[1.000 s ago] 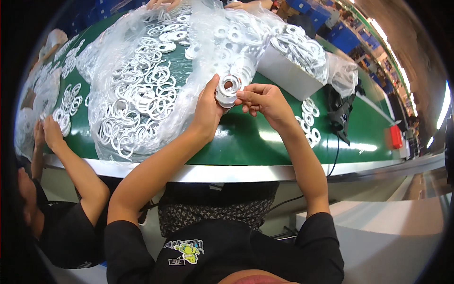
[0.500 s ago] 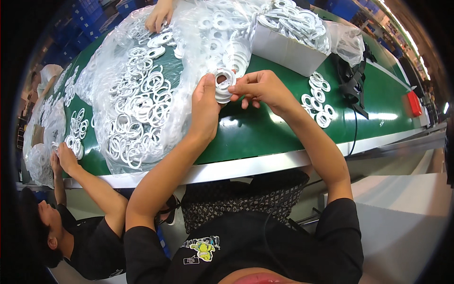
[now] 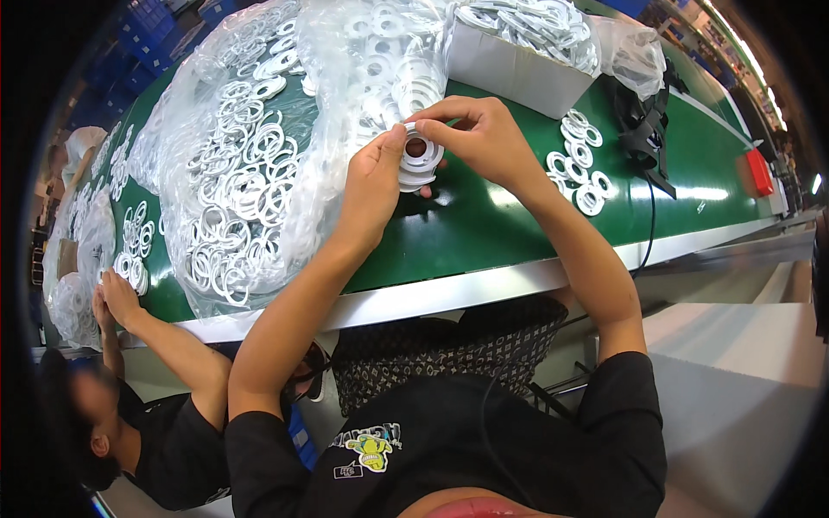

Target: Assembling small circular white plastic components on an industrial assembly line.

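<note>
White rings in a small stack (image 3: 420,161) sit just above the green table (image 3: 484,224), pinched between the left hand (image 3: 373,173), curled around its side, and the right hand (image 3: 473,131), fingertips closed on its top edge.

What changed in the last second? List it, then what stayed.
Little changed. Both hands kept the stack of white rings between them over the green belt: left hand cupping it, right hand's fingers on its top ring. The view shifted, not the work. The loose rings on plastic sheet and the white box stayed put.
</note>
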A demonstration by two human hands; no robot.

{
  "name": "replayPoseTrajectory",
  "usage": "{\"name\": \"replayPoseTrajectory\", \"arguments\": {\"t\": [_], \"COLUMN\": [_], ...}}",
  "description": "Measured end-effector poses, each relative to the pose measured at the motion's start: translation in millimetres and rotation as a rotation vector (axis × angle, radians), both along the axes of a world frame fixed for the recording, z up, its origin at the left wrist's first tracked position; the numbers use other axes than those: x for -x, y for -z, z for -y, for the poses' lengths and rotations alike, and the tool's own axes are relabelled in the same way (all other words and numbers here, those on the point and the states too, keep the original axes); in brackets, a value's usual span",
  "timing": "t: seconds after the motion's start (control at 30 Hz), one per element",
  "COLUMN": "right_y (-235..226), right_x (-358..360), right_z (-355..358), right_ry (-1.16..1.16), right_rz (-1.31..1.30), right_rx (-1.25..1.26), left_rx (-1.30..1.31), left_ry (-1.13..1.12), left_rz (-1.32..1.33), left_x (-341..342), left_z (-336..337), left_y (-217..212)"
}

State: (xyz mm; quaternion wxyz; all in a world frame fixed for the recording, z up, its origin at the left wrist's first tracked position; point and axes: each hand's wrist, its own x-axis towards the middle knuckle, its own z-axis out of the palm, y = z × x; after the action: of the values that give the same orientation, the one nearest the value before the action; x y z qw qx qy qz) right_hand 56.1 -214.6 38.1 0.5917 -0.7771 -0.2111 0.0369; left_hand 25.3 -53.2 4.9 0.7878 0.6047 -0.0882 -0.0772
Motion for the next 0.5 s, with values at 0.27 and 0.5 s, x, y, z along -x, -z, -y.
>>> {"name": "replayPoseTrajectory", "arguments": {"t": [0.27,0.5], "right_y": [8.9,0.0], "right_x": [0.3,3.4], "right_z": [-1.0,2.6], "right_ry": [0.068,-0.045], "right_rz": [0.079,0.111], "right_rx": [-0.034,0.209], "left_rx": [-0.043,-0.294], "left_ry": [-0.125,-0.208], "left_rz": [0.003,0.108], "left_x": [0.7,4.9], "left_z": [0.3,-3.4], "left_y": [-3.3,-4.7]}}
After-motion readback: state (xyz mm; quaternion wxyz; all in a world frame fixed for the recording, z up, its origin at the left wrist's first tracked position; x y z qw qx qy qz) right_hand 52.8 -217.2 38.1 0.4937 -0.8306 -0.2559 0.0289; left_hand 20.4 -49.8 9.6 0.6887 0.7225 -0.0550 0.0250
